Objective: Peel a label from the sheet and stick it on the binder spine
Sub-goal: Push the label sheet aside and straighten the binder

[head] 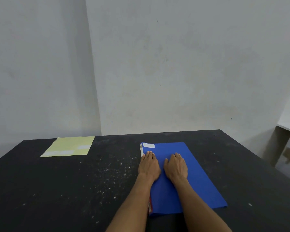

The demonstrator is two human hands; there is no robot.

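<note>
We're resting both hands, left hand point(148, 166) and right hand point(176, 166), fingers flat and empty, on the blue binder point(199, 178); we're wanting the label sheet point(69, 145) at left next.

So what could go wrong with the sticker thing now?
Both hands, left hand and right hand, lie flat on the binder, while the label sheet sits far off to the left, so reaching may shift the binder. White specks dot the table; grit could get under a label. The spine looks narrow, so a label might go on crooked.
</note>
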